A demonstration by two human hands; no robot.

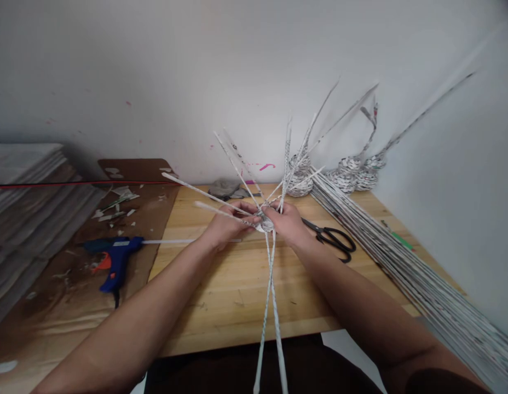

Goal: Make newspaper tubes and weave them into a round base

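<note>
Between my hands is a small woven piece (265,223) of rolled newspaper, with several long paper tubes (271,284) sticking out from it in all directions. Two of these tubes cross and run down toward my lap. My left hand (232,220) is closed around the left side of the woven piece, fingers behind it. My right hand (287,220) grips its right side, the thumb pressed on top near the base of the upright tubes. Parts of the fingers of both hands are hidden behind the work.
Black-handled scissors (334,241) lie right of my right hand, beside a long bundle of paper tubes (385,257). Woven paper gourd shapes (348,175) stand by the wall. At left are a blue glue gun (119,261), cardboard with scraps (149,210) and stacked newspapers (30,219).
</note>
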